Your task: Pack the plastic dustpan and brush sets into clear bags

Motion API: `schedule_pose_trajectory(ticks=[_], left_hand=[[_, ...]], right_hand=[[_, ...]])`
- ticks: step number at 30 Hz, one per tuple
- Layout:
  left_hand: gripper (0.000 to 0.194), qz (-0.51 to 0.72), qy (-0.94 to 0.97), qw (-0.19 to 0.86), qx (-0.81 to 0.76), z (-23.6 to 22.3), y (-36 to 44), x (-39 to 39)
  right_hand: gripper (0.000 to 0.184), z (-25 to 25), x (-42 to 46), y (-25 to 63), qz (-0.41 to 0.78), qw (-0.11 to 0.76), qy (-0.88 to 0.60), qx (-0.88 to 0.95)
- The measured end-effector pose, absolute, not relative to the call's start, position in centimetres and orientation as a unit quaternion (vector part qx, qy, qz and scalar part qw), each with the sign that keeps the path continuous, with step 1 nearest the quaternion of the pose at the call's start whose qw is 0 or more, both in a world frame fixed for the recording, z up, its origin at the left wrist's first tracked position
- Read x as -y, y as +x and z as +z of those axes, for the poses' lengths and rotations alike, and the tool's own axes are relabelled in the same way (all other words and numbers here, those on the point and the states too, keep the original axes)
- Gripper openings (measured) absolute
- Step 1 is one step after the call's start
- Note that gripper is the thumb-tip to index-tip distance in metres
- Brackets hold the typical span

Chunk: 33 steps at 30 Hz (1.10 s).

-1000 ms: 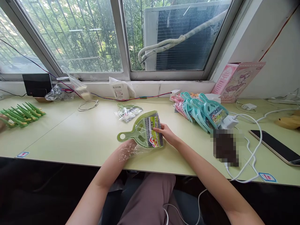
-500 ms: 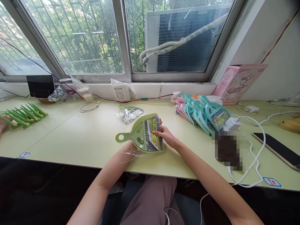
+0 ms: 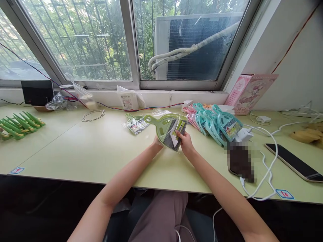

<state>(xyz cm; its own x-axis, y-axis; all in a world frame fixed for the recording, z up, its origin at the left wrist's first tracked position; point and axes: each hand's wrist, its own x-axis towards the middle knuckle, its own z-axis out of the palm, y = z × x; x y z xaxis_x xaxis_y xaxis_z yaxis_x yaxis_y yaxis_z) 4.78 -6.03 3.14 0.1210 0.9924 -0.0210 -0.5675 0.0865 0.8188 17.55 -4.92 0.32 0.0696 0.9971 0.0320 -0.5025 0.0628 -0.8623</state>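
Note:
A green dustpan-and-brush set (image 3: 165, 129) in clear plastic wrap is held up over the table, its ring handle pointing to the upper left. My right hand (image 3: 186, 141) grips its wide edge, thumb on the printed label and the other fingers behind. On the lower left side my left hand (image 3: 157, 142) holds the set from behind, with most of its fingers hidden by the pan. Another green wrapped set (image 3: 136, 123) lies flat on the table just behind and to the left. Teal wrapped dustpan sets (image 3: 217, 122) overlap in a pile at the right, beside pink ones (image 3: 193, 116).
Green spiky-looking items (image 3: 19, 126) stand at the far left. A coiled cable (image 3: 93, 115) and a white packet (image 3: 128, 100) are near the window. On the right lie a phone (image 3: 294, 163), looped white cables (image 3: 275, 158) and a pink box (image 3: 252, 94). A pixelated dark patch covers something there.
The green dustpan set has moved up and away from me, and its handle now tilts upward. Both hands moved with it. The hand at the far left edge is out of view.

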Motion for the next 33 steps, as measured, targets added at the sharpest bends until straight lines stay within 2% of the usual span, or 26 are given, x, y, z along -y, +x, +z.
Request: schedule_pose_trajectory(ticks=[3,6,10,12,19,23,33], left_hand=[[0.077,0.587,0.295,0.688,-0.309,2.6,5.1,4.2],[0.08,0.584,0.357,0.662,-0.306,2.1,5.1,5.0],[0.123,0.584,0.479,0.562,-0.338,1.7,6.1,6.6],[0.131,0.598,0.497,0.518,-0.357,1.7,6.5,6.9],[0.137,0.608,0.527,0.461,-0.374,1.3,6.5,6.3],[0.13,0.617,0.545,0.414,-0.389,0.5,6.4,6.0],[0.112,0.623,0.537,0.393,-0.412,0.6,6.3,6.1]], right_hand=[[0.05,-0.2,3.7,18.4,0.538,0.707,-0.372,0.27],[0.051,-0.7,3.0,18.9,0.495,0.748,-0.385,0.217],[0.048,-1.2,2.8,18.7,0.458,0.76,-0.396,0.236],[0.048,-1.3,2.8,18.5,0.448,0.754,-0.402,0.262],[0.049,-1.0,3.0,18.2,0.446,0.744,-0.405,0.288],[0.047,-0.7,3.3,18.1,0.437,0.743,-0.405,0.306],[0.047,-0.5,3.5,17.8,0.449,0.733,-0.398,0.32]])
